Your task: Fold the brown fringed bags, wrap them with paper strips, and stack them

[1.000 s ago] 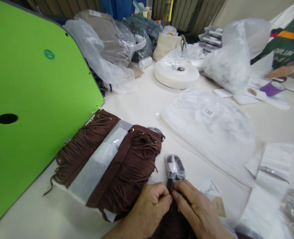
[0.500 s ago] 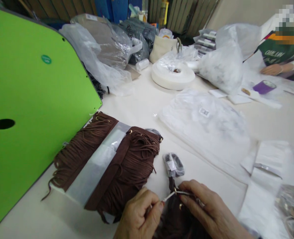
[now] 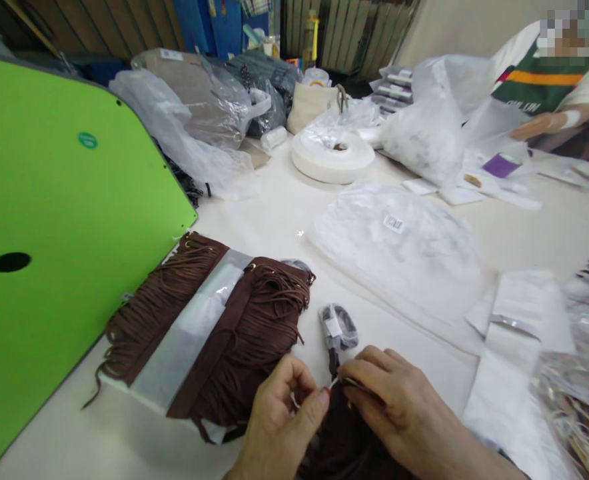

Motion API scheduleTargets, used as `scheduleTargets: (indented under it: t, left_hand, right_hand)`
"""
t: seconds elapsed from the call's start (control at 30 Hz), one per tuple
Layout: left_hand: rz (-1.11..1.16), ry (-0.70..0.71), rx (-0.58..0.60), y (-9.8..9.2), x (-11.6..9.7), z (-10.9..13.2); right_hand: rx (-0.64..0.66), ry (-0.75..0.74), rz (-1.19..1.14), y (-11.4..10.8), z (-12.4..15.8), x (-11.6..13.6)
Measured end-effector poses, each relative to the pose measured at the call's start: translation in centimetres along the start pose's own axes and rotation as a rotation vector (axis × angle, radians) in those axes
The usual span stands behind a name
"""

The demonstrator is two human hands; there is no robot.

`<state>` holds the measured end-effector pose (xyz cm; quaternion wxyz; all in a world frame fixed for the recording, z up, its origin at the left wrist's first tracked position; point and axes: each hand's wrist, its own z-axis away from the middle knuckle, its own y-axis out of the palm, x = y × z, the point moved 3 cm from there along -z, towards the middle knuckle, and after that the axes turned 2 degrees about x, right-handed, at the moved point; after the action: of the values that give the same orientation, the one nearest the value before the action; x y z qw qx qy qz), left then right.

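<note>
My left hand point(image 3: 284, 420) pinches one end of a thin white string point(image 3: 334, 383) between thumb and forefinger. My right hand point(image 3: 399, 407) is closed at the other side of the string, close to the top of a dark brown fabric piece point(image 3: 342, 440); its fingertips partly hide the string. A thin dark cord also shows by those fingers. Above the hands lies a dark coiled strap point(image 3: 345, 327) in clear plastic, joined to the brown piece. Left of my hands rests a brown fringed bag point(image 3: 254, 340) with a pale band point(image 3: 189, 340) across it.
A green panel point(image 3: 74, 220) stands at left. Beyond are a white tape roll point(image 3: 319, 160), a clear plastic bag point(image 3: 389, 260) and bulging plastic bags point(image 3: 424, 127). White packets point(image 3: 514, 340) and a bundle of cords point(image 3: 579, 427) lie at right. Another person's hand point(image 3: 537, 125) is at far right.
My hands have drawn closer together, and less of the white string shows between them. The right fingers now cover the metal ring. The whole view has shifted slightly.
</note>
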<state>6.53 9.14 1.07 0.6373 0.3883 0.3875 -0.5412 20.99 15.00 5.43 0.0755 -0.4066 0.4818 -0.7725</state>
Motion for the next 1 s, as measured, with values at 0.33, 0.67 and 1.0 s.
scheduleTargets:
  t: [0.33,0.67,1.0]
  left_hand:
    - [-0.16,-0.017,0.035,-0.4,1.4,-0.2]
    - [-0.584,0.174,0.017,0.5,-0.5,-0.3]
    - [-0.582,0.146,0.043,1.0,-0.9,-0.8]
  right_hand:
    - [0.015,-0.036,0.077,1.7,-0.8,0.6]
    - [-0.031,-0.036,-0.087,1.5,-0.7,0.2]
    - [-0.057,-0.003,-0.13,1.5,-1.0,0.3]
